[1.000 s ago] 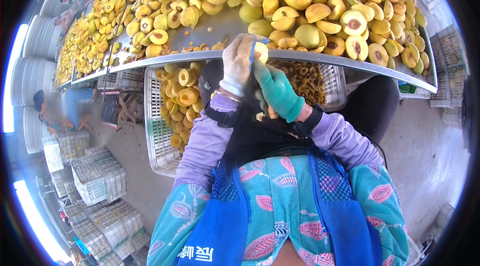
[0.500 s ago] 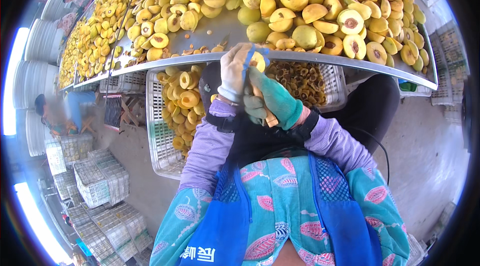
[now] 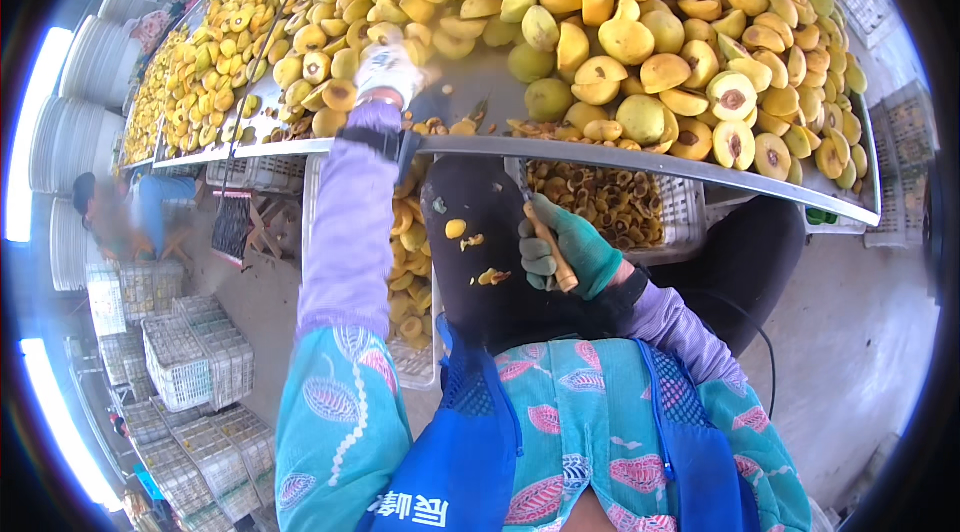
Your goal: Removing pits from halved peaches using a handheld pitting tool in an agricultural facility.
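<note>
My left hand (image 3: 390,74), in a white glove, reaches over the metal table's edge to the heap of halved yellow peaches (image 3: 655,27). Its fingers are blurred and partly hidden among the fruit, so I cannot see whether they hold a piece. Above my lap, my right hand (image 3: 585,247), in a green glove, is closed around a wooden-handled knife (image 3: 545,235). The narrow metal blade points up toward the table. Bits of yellow flesh (image 3: 456,229) lie on my dark trouser leg.
The metal table edge (image 3: 520,148) crosses in front of me. Below it stand a white basket of brown scraps (image 3: 595,197) and, to the left, a white basket of yellow pieces (image 3: 408,287). Stacked crates (image 3: 195,357) and a seated person (image 3: 160,217) are at the left.
My hands were together above my lap, the left one holding a peach piece against the knife. My left hand has moved forward-left to the heap; my right has dropped back slightly with the knife.
</note>
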`<state>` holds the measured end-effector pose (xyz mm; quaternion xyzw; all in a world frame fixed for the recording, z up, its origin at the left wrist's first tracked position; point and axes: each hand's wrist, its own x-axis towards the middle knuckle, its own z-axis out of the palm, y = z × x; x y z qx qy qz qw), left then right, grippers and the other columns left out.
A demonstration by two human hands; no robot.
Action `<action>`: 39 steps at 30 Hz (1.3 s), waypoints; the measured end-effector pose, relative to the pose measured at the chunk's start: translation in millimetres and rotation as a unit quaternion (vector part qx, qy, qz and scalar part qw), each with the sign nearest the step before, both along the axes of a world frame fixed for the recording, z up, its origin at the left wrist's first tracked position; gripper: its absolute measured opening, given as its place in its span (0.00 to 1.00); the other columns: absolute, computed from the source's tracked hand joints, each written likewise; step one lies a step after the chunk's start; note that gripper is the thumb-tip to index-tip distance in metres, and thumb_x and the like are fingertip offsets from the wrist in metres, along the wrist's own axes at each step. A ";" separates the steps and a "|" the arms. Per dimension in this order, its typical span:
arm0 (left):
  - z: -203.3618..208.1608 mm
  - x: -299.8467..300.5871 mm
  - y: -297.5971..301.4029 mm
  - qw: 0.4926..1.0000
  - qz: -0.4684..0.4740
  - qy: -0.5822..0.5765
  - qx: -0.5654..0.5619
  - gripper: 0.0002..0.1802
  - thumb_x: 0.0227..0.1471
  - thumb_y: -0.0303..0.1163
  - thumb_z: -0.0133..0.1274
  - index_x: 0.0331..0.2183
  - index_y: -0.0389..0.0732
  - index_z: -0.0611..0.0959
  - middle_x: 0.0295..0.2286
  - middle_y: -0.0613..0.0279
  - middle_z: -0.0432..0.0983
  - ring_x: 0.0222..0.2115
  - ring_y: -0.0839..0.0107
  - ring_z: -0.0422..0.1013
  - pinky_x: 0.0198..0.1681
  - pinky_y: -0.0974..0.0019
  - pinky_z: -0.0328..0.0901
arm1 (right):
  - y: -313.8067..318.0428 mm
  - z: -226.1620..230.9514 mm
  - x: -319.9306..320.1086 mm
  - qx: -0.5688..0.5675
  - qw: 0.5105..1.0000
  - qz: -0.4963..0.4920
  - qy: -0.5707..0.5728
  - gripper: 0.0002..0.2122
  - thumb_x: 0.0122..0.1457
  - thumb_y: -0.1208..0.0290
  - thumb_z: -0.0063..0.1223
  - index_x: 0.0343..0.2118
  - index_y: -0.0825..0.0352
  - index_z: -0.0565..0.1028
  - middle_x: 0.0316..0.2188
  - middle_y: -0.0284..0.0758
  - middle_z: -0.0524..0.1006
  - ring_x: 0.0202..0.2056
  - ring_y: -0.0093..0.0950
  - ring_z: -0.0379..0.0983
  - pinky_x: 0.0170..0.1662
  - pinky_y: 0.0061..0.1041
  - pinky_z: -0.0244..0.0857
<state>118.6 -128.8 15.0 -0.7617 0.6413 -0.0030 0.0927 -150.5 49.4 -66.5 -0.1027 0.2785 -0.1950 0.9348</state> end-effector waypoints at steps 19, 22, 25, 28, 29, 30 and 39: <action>-34.9 -85.4 104.9 0.754 -0.142 0.576 -0.282 0.16 0.54 0.29 0.47 0.45 0.33 0.74 0.42 0.48 0.73 0.41 0.59 0.72 0.48 0.63 0.64 | -56.1 86.7 18.5 -0.527 0.759 -0.160 0.347 0.16 0.61 0.59 0.44 0.31 0.72 0.71 0.17 0.44 0.72 0.19 0.40 0.72 0.25 0.35 0.65; -30.8 -102.8 120.0 0.702 -0.069 0.668 -0.238 0.19 0.56 0.26 0.42 0.50 0.37 0.71 0.40 0.53 0.73 0.42 0.64 0.71 0.45 0.67 0.67 | -68.3 58.8 24.2 -0.517 0.740 -0.223 0.369 0.18 0.61 0.58 0.44 0.31 0.73 0.71 0.18 0.42 0.72 0.18 0.35 0.70 0.24 0.31 0.64; -22.5 -95.8 127.7 0.612 -0.056 0.769 -0.179 0.18 0.52 0.24 0.47 0.46 0.39 0.75 0.41 0.54 0.73 0.43 0.64 0.71 0.49 0.65 0.65 | -86.7 57.0 17.1 -0.485 0.791 -0.198 0.316 0.18 0.61 0.58 0.44 0.30 0.72 0.71 0.19 0.40 0.73 0.21 0.29 0.70 0.25 0.29 0.62; -24.1 -91.8 137.0 0.756 -0.241 0.513 -0.327 0.20 0.40 0.23 0.54 0.40 0.38 0.79 0.39 0.55 0.75 0.46 0.57 0.68 0.51 0.61 0.64 | -48.5 57.8 17.2 -0.492 0.783 -0.241 0.294 0.13 0.60 0.62 0.47 0.31 0.70 0.69 0.19 0.41 0.73 0.21 0.37 0.71 0.25 0.33 0.62; -23.9 -90.4 136.3 0.779 -0.250 0.483 -0.313 0.22 0.37 0.24 0.55 0.40 0.38 0.79 0.40 0.55 0.75 0.46 0.55 0.68 0.50 0.61 0.64 | -39.3 55.5 17.7 -0.504 0.771 -0.217 0.324 0.14 0.60 0.62 0.47 0.30 0.70 0.69 0.20 0.45 0.73 0.23 0.41 0.72 0.26 0.35 0.62; -24.2 -88.7 136.9 0.801 -0.259 0.451 -0.298 0.24 0.34 0.25 0.57 0.40 0.37 0.78 0.41 0.55 0.74 0.47 0.53 0.67 0.50 0.60 0.64 | -30.7 53.0 18.2 -0.512 0.758 -0.193 0.355 0.14 0.60 0.61 0.46 0.29 0.70 0.69 0.21 0.48 0.74 0.25 0.45 0.72 0.26 0.38 0.63; -12.2 -113.0 136.7 0.780 -0.190 0.476 -0.358 0.14 0.50 0.24 0.51 0.42 0.35 0.77 0.37 0.58 0.74 0.39 0.70 0.69 0.44 0.71 0.65 | -37.1 73.8 15.7 -0.539 0.676 -0.244 0.439 0.11 0.56 0.66 0.51 0.31 0.71 0.69 0.23 0.48 0.74 0.27 0.46 0.73 0.28 0.39 0.64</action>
